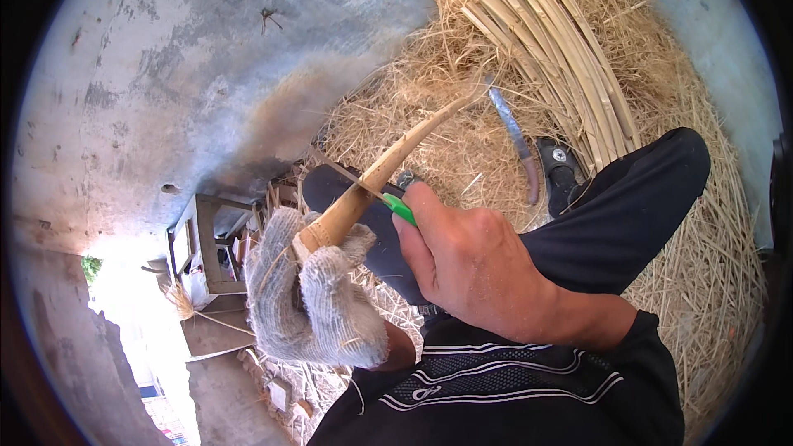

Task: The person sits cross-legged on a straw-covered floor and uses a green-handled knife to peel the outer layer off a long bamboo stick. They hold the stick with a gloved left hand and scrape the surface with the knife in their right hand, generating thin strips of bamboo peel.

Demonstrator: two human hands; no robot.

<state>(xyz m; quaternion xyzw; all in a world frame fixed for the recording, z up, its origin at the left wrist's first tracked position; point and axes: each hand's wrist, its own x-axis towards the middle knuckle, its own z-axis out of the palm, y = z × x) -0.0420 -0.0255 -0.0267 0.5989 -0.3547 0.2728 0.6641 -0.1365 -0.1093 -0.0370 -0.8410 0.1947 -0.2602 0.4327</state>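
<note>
Grips: two, both engaged. One left hand, mine, in a grey-white knit glove, left of centre: my fingers and thumb are wrapped about the thick lower end of one tapering pale wooden strip. One right hand, mine, bare, at centre: closed on one knife with a green handle, my thumb along it, the thin blade lying across the strip just above my glove.

Strip, one: slants from left of centre to the upper middle of the frame, narrowing towards its far end.

Stacked strips, one bundle, upper right; they overlap, so I cannot give an exact count.

Curved tool, one, bluish above and brown below, lying right of upper centre among the shavings.

Dark shoe, one clearly seen, bearing one round pale badge, beside that tool.

Trousers, one dark pair, both my knees bent. Black shirt, one, white-lined, lower edge.

Loose shavings, past counting, upper middle to lower right. Box-like furniture, one piece, at left.
</note>
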